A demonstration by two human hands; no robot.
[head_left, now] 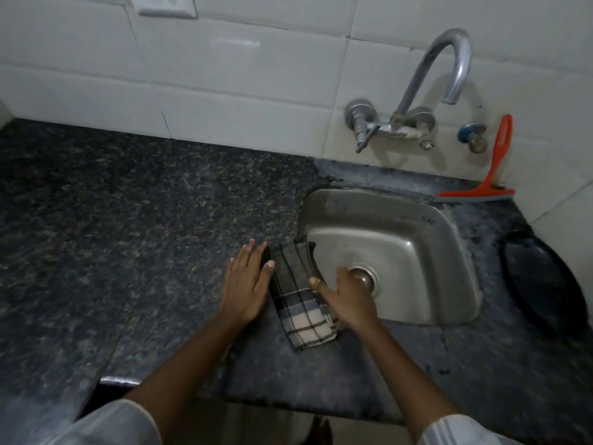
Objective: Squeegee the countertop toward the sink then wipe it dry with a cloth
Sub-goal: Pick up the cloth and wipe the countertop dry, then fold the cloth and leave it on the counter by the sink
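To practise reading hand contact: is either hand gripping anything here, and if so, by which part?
Nothing is gripped. The left hand lies flat beside the folded cloth, thumb touching its left edge; the right hand rests with open fingers on its right edge.

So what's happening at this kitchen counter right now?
A person is working with a folded checked cloth lying on the dark stone countertop at the left edge of the steel sink. The left hand lies flat beside it, thumb on the cloth; the right hand rests along its other side, fingers straight. The red squeegee leans against the wall tiles behind the sink, untouched.
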